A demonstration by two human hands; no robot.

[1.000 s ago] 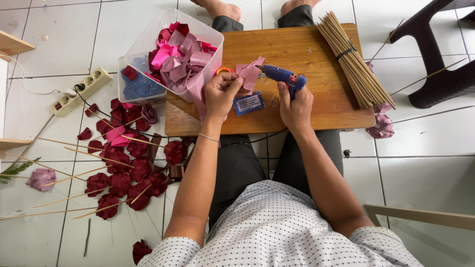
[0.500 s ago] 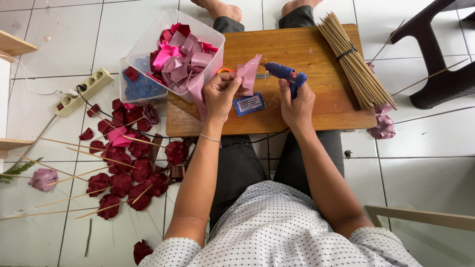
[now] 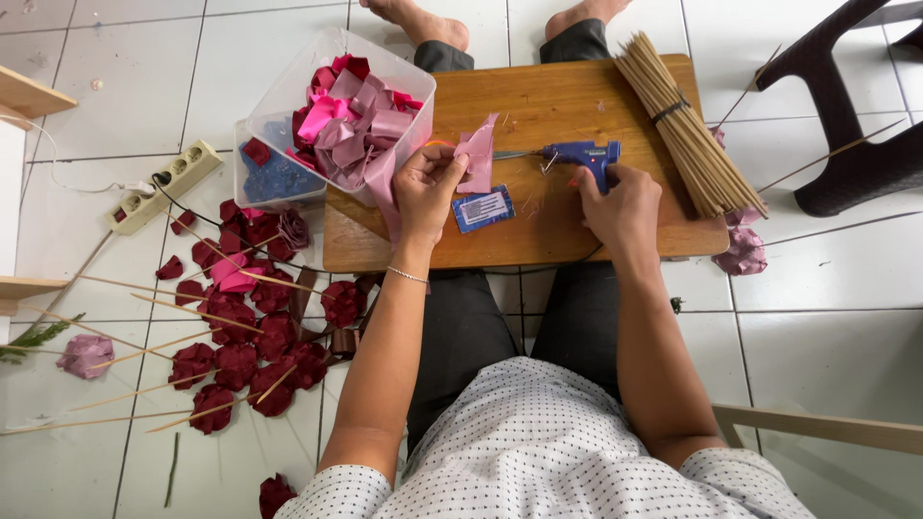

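Blue glue gun (image 3: 582, 154) lying crosswise on the wooden board (image 3: 538, 96), nozzle aimed left at a pink ribbon piece (image 3: 478, 154) pinched upright in the left hand (image 3: 428, 183). Right hand (image 3: 623, 200) closed around the gun's handle. Bare board ahead; stick bundle (image 3: 687, 125) just right, clear bin (image 3: 288, 96) overlapping the left edge.

A small wooden board table (image 3: 567, 91) rests across the seated person's lap. Directly on it: a bound bundle of thin bamboo sticks (image 3: 687, 125) at the right end, a blue glue gun (image 3: 582, 154) near the middle, a small blue card (image 3: 484, 209), and a clear plastic tub (image 3: 288, 106) of pink ribbon pieces overhanging the left end. The white tiled floor (image 3: 817, 327) carries dark red ribbon roses on sticks (image 3: 240, 336), a power strip (image 3: 163, 185) and a crumpled pink scrap (image 3: 742, 252).
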